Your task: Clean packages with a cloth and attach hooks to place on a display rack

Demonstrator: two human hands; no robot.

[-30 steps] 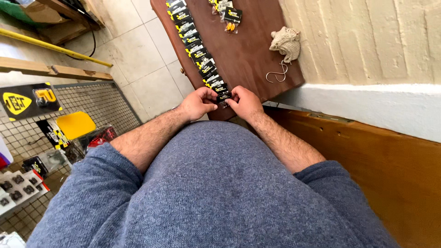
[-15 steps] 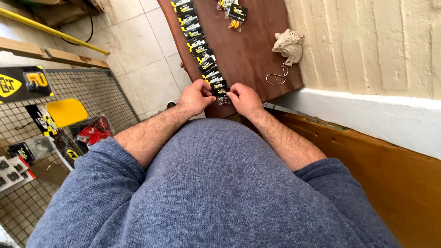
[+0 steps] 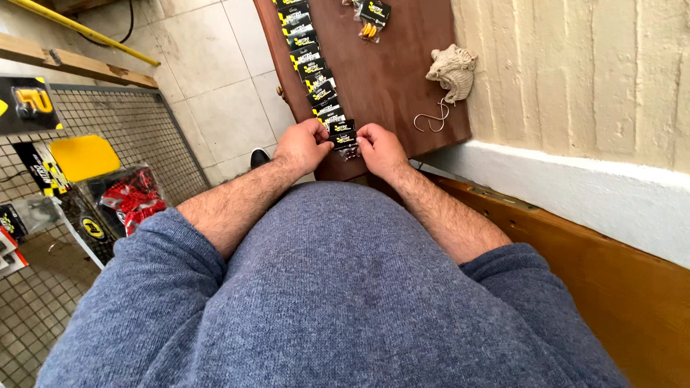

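Head view: left hand and right hand pinch one small black packet at the near end of a packet row on the brown table.

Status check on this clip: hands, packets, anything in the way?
Left hand and right hand pinch the nearest packet. Packet row runs along the brown board. Metal hook lies clear.

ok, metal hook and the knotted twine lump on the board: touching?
Cannot tell. In the head view the metal hook lies just below the twine lump; too small to see contact or gap.
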